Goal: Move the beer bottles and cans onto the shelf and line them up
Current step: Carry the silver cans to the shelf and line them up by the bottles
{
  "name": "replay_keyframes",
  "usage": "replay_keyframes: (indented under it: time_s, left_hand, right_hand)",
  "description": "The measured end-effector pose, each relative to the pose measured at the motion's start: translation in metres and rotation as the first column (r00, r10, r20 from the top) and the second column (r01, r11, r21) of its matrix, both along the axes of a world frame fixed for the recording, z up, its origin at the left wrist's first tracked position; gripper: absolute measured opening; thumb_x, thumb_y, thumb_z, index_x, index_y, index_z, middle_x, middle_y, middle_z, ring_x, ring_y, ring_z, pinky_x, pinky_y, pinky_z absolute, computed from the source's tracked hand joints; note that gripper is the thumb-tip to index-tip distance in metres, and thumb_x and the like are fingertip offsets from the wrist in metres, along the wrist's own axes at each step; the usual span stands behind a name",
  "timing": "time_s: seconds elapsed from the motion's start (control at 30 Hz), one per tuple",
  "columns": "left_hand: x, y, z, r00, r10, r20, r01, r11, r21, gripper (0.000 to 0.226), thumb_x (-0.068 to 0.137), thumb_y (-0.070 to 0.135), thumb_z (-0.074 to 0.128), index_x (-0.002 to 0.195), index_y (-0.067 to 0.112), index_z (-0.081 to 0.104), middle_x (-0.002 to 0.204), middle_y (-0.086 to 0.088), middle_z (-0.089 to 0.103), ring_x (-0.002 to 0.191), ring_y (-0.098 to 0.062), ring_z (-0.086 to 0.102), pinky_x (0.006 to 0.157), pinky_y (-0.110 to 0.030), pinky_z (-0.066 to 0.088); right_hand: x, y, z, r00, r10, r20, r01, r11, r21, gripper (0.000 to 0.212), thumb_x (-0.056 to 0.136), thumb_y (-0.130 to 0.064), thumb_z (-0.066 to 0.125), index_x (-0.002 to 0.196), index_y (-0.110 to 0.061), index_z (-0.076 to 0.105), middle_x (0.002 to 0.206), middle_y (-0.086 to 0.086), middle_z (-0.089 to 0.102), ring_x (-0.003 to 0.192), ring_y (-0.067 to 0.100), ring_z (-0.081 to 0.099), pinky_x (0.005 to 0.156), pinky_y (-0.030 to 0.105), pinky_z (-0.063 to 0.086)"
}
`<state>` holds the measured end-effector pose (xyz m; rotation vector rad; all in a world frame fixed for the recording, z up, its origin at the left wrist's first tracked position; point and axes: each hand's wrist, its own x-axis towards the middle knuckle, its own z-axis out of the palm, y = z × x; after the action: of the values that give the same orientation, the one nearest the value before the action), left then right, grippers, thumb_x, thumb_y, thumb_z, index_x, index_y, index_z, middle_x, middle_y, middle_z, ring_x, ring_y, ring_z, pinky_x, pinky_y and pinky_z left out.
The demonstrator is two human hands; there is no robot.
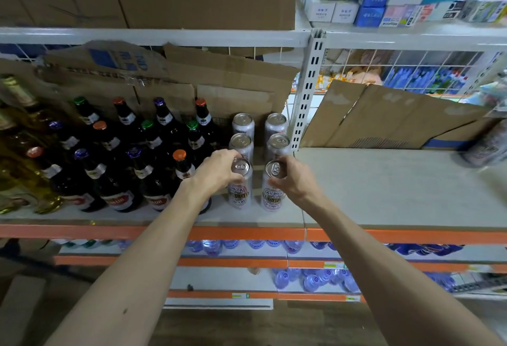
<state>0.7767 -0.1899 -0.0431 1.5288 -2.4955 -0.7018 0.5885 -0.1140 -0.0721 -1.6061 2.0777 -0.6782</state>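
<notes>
Two columns of tall silver beer cans stand on the grey shelf (384, 181). My left hand (216, 171) grips the top of the front left can (239, 194). My right hand (292, 178) grips the top of the front right can (271, 194). Both cans stand upright on the shelf near its front edge. Behind them are two more cans in each column, such as the middle can (241, 142) on the left and the back can (275, 123) on the right. Several dark beer bottles (120, 181) with coloured caps stand in rows to the left.
Yellowish glass bottles (16, 137) stand at the far left. Flattened cardboard (384, 118) leans against the wire back, right of a white upright post (307, 93). A blurred can (485, 150) lies at the right edge. Water bottles (315, 279) fill the lower shelves.
</notes>
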Motion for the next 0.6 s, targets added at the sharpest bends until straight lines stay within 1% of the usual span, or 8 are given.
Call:
replay_keyframes:
  time_s: [0.13,0.2,0.3,0.4,0.5,0.6]
  left_hand:
    - [-0.002,0.004,-0.001,0.998,0.055,0.015,-0.054,0.998,-0.024,0.045,0.073,0.035,0.081,0.113,0.017,0.066,0.108,-0.004,0.068,0.098,-0.026,0.065,0.084,-0.039,0.053]
    - [-0.003,0.005,-0.001,0.996,0.075,0.037,-0.074,0.997,-0.038,0.046,0.073,0.037,0.079,0.110,0.015,0.066,0.107,-0.006,0.068,0.097,-0.029,0.065,0.082,-0.039,0.053]
    - [-0.005,0.005,-0.002,0.993,0.097,0.073,-0.093,0.994,-0.061,0.054,0.073,0.043,0.079,0.113,0.011,0.064,0.111,-0.009,0.067,0.100,-0.033,0.064,0.083,-0.041,0.053]
    - [-0.004,0.005,-0.002,0.992,0.095,0.080,-0.090,0.994,-0.059,0.061,0.073,0.044,0.080,0.120,0.009,0.061,0.118,-0.011,0.064,0.107,-0.033,0.062,0.087,-0.042,0.052]
    - [-0.002,0.005,-0.002,0.994,0.090,0.059,-0.087,0.995,-0.044,0.062,0.073,0.045,0.080,0.123,0.012,0.061,0.118,-0.008,0.064,0.107,-0.031,0.062,0.087,-0.042,0.051]
    - [-0.002,0.007,0.001,0.995,0.083,0.048,-0.081,0.996,-0.031,0.058,0.074,0.043,0.081,0.119,0.012,0.062,0.116,-0.008,0.064,0.105,-0.030,0.063,0.087,-0.042,0.052]
  right_hand:
    - [0.004,0.000,-0.002,0.999,-0.038,-0.025,0.038,0.999,0.004,0.049,0.076,-0.032,0.079,0.115,-0.013,0.056,0.106,0.008,0.066,0.090,0.026,0.063,0.073,0.035,0.050]
    - [0.004,0.002,-0.004,0.999,-0.046,-0.016,0.046,0.999,-0.008,0.051,0.076,-0.034,0.079,0.116,-0.013,0.055,0.108,0.008,0.064,0.091,0.027,0.062,0.073,0.034,0.048]
    - [0.002,0.003,-0.003,0.999,-0.040,-0.011,0.040,0.999,-0.006,0.054,0.076,-0.032,0.081,0.120,-0.013,0.055,0.110,0.008,0.064,0.095,0.026,0.061,0.073,0.031,0.043]
    - [0.000,0.003,0.000,0.999,-0.026,0.019,0.026,1.000,0.010,0.054,0.076,-0.027,0.081,0.121,-0.013,0.054,0.112,0.008,0.064,0.095,0.024,0.060,0.076,0.031,0.046]
    - [0.001,0.004,0.003,0.999,-0.017,0.041,0.017,1.000,0.016,0.056,0.076,-0.024,0.082,0.123,-0.014,0.053,0.115,0.007,0.064,0.098,0.023,0.061,0.080,0.032,0.047]
    - [-0.001,0.003,0.008,0.999,0.011,0.051,-0.012,1.000,0.028,0.055,0.077,-0.017,0.081,0.126,-0.012,0.055,0.116,0.008,0.067,0.102,0.025,0.062,0.078,0.027,0.043]
